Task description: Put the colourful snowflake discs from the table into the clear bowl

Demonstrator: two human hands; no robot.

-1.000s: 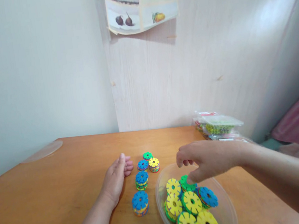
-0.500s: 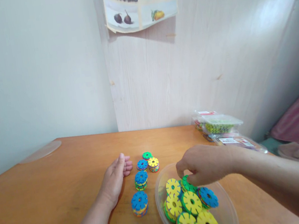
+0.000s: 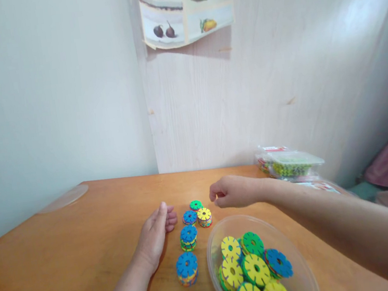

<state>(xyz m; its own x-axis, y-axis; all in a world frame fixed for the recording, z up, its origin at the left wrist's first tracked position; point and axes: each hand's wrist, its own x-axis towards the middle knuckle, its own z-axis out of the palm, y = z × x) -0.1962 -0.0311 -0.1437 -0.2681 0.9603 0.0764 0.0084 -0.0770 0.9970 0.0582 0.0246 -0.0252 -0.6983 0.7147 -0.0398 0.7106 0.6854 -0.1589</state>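
The bare right hand (image 3: 231,192) is now being held beyond the far rim of the round translucent plastic bowl (image 3: 300,265), no longer over it; its fingers are being kept curled (whether anything is being gripped cannot be told). The green-topped stack of slotted plastic discs (image 3: 253,243), earlier being partly covered, is now being left uncovered inside the bowl. The bare left hand (image 3: 155,230) is still being rested, loosely half-curled, on the brown wooden table (image 3: 69,259), beside five slotted-disc stacks (image 3: 188,235), their arrangement being kept unchanged.
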